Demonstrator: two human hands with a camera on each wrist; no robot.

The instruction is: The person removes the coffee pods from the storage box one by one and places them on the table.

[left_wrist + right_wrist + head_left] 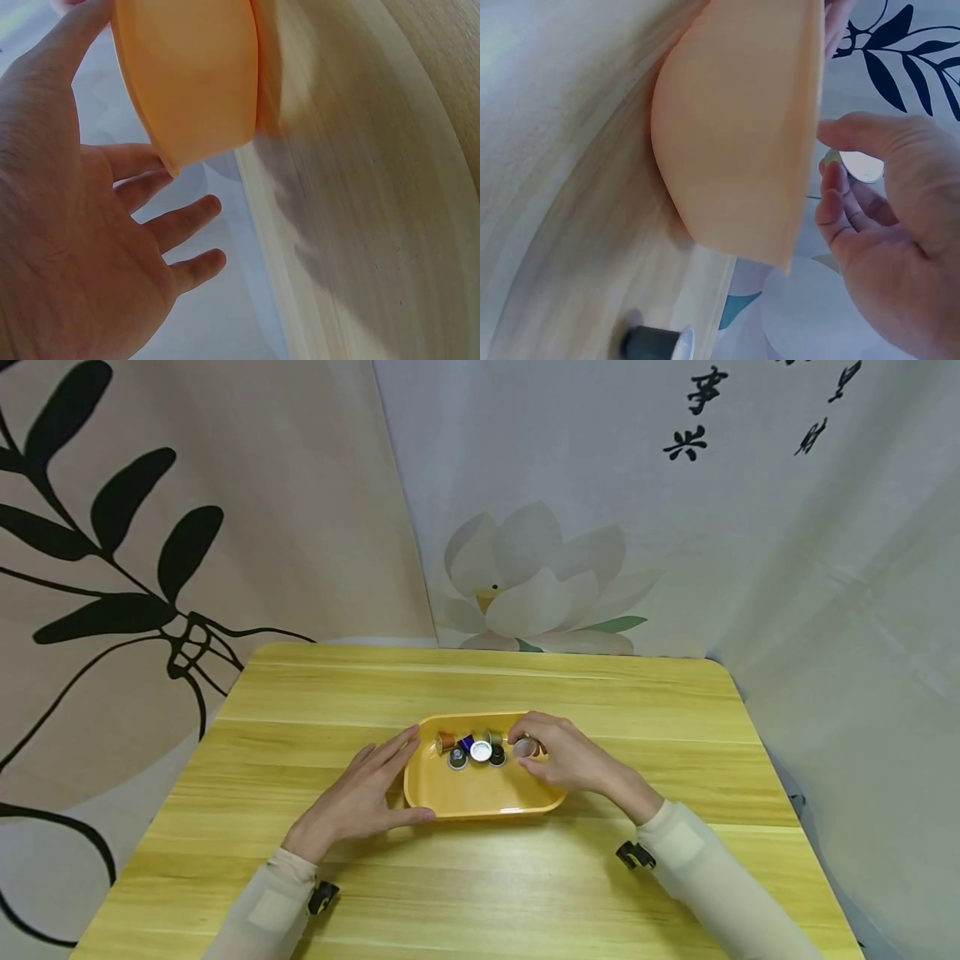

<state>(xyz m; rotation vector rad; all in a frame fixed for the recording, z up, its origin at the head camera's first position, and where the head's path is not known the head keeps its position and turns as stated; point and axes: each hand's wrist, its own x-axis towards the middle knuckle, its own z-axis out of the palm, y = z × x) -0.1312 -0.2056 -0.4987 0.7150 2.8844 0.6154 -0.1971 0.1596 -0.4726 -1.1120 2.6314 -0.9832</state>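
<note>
A yellow tray (480, 793) stands on the wooden table. With fingers spread and mostly straight, my left hand (358, 797) touches its left end, thumb at the front corner and fingertips along the rim. Over the tray's right end, my right hand (576, 760) pinches a coffee capsule (864, 166) between thumb and fingers, its round silvery lid showing. Several capsules lie grouped toward the tray's back: an orange one (446, 742), a blue one (467, 743), one with a white lid facing up (481, 751), and dark ones (497, 755) in front.
A dark capsule (656, 343) lies on the table outside the tray, seen in the right wrist view. The table (480, 893) ends at a curtain (300, 527) with plant and lotus prints behind it. Each sleeve carries a small black clip (635, 854).
</note>
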